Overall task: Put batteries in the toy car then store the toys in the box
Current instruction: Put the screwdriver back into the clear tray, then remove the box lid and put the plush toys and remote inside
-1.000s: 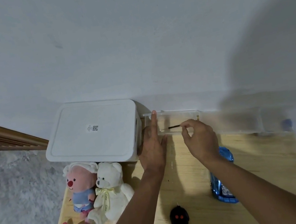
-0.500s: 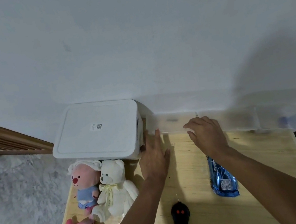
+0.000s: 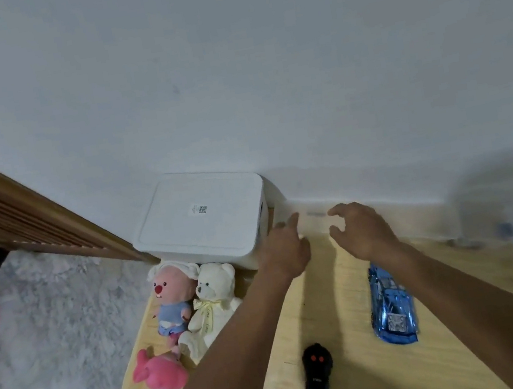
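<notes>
Box [image 3: 204, 216] lid shut; toys outside, beside box.

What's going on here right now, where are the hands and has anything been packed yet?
A person is reaching with both bare hands to the back of the wooden table, toward a clear, blurred container beside the white box. The left hand and right hand are open and hold nothing. The box's lid is on. The blue toy car, black remote and three plush toys lie out on the table, not stored.
</notes>
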The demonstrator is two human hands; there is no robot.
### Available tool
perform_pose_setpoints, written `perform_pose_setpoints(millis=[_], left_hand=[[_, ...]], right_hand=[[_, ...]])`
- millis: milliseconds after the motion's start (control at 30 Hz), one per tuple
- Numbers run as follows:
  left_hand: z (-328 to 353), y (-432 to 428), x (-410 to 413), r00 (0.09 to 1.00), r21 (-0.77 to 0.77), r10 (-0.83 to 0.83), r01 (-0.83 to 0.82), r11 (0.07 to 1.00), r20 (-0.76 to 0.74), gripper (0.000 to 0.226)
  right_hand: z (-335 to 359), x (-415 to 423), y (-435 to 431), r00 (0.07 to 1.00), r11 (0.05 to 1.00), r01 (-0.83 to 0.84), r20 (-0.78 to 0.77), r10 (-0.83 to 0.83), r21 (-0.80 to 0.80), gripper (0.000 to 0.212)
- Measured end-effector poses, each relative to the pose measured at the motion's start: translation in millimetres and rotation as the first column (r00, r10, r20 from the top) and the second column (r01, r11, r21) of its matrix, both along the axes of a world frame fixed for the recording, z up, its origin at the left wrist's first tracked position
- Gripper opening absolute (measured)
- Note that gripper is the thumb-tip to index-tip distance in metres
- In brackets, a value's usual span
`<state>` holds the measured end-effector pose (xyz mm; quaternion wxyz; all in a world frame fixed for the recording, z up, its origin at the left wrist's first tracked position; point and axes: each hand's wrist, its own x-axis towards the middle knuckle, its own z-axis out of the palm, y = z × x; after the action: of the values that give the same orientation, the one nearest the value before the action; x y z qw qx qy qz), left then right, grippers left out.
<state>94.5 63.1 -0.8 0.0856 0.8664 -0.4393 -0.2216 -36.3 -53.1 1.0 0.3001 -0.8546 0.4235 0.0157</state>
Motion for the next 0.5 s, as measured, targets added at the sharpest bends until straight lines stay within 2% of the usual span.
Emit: perform_pose_setpoints(millis=[100,200,300,367,433,500], left_hand=[[50,3,25,0.988,-0.313,0.148,-0.129,0.941,0.039,0.031],[88,26,72,0.946,-0.397,0.313,-0.256,0.881,0.082,0.020],[102,58,132,0.900,-0.318,0.428,-0.382,0.868,0.087,0.037],[99,82,164,0.881,-0.130,0.467,-0.456,0.881,0.074,0.067],[92,103,189,0.878,0.027,0.478,-0.478,0.878,0.005,0.095],[83,116,209,0.896,0.072,0.429,-0.423,0.903,-0.113,0.110]], right_hand=[[39,19,13,0.985,0.987,0.085,0.140,-0.104,0.137,0.030],[73,52,31,0.983,0.970,0.044,0.165,-0.085,0.239,0.038],[92,92,50,0.991,0.956,0.017,0.124,-0.055,0.292,0.059],[96,116,66,0.994,0.932,0.046,0.072,-0.076,0.359,0.073],[93,135,83,0.994,0.905,0.098,0.006,-0.111,0.415,0.088],[86,150,97,0.986,0.901,0.161,-0.035,-0.160,0.403,0.096]])
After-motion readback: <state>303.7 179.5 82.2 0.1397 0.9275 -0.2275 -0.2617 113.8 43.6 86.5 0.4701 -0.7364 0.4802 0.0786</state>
